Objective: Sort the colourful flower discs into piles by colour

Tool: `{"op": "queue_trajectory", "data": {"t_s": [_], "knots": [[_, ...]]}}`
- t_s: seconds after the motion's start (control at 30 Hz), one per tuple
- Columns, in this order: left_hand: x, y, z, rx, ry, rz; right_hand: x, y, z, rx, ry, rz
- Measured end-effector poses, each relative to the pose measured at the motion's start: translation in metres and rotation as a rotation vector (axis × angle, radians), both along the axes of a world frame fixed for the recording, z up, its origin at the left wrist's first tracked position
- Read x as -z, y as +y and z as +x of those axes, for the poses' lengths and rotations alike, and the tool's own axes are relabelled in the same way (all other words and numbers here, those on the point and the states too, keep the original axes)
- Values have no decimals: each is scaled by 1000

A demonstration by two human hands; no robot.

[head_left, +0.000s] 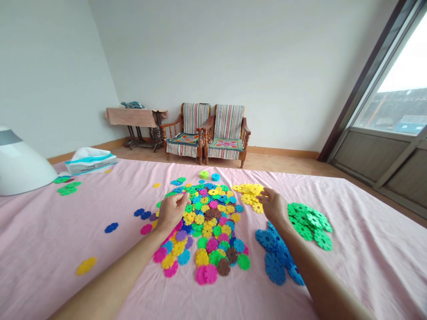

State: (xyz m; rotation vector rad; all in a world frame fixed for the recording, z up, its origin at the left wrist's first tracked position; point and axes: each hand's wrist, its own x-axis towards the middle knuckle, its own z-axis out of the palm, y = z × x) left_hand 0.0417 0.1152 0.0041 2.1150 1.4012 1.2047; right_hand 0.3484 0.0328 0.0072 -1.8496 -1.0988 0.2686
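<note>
A mixed heap of flower-shaped plastic discs (207,218) in many colours spreads over the middle of the pink cloth. At the heap's left edge is my left hand (172,210), its thumb and fingers pinched together; a speck of pink shows at the fingertips, too small to name. My right hand (275,205) curls its fingers at the right side of a pile of yellow discs (249,194); whatever it may grip is hidden. Blue discs (275,255) lie under and left of my right forearm. Farther right is a pile of green discs (310,223).
Loose discs lie at left, among them a yellow disc (86,266) and a dark blue disc (111,227). A tissue box (91,162) and a white rounded appliance (22,166) stand at the left. Two wooden armchairs (228,124) are beyond the pink-covered surface (376,249).
</note>
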Motion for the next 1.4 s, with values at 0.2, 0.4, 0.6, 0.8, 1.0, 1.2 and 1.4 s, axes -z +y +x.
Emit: {"op": "queue_trajectory", "data": {"t_s": [0.2,0.4,0.6,0.8,1.0,1.2,1.4], "knots": [[0,-1,0,-1,9,-1,-23,-19,-43,-483,-172,-111],[2,0,0,-6,18,7,-31,-40,-85,-768,-402,-202],[4,1,0,-16,19,-1,-36,-43,-95,-887,-379,-245],[1,-1,0,-18,26,-3,-22,-42,-111,-810,-432,-20],[-2,-3,1,-15,36,2,-12,-42,-119,-848,-616,-55],[-2,-6,1,-12,42,29,-20,-45,-125,-727,-661,-91],[-2,-6,2,0,30,34,-15,-45,-138,-796,-681,-39]]}}
